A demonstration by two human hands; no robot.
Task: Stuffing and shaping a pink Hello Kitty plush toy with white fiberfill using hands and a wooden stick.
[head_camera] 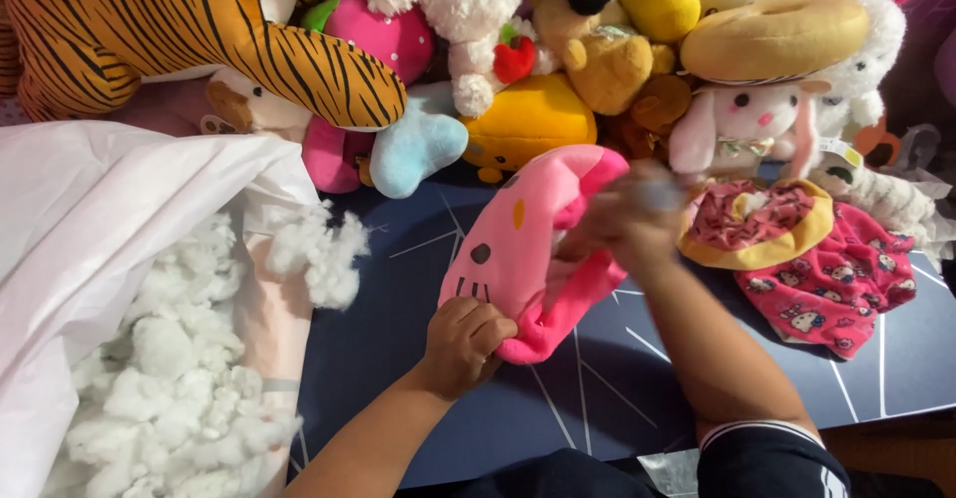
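Holding: head view only; both hands worked a flat, unstuffed pink cat-face plush skin (pixel 523 249) lying on the dark blue worktop (pixel 597 388).
Plush skin spot: centre of worktop, face side up and tilted, probably so its open edge faced the person.
Left hand (pixel 463 344): clenched on the skin's lower edge, fingers curled tight, seemingly pinning it steady.
Right hand (pixel 622 224): blurred at the skin's upper right edge, touching the fabric; grip looked closed on it, but how far the fingers were open could not be told.
Stuffing: white fibre fill (pixel 174 398) loose in an open white bag (pixel 90 209) at the left, just beside the skin, within easy reach.
Other skins: donut-shaped piece (pixel 759 224) and pink printed fabric (pixel 836 284) lay flat to the right.
Back: pile of finished plush toys, striped tiger (pixel 189 30) at top left.
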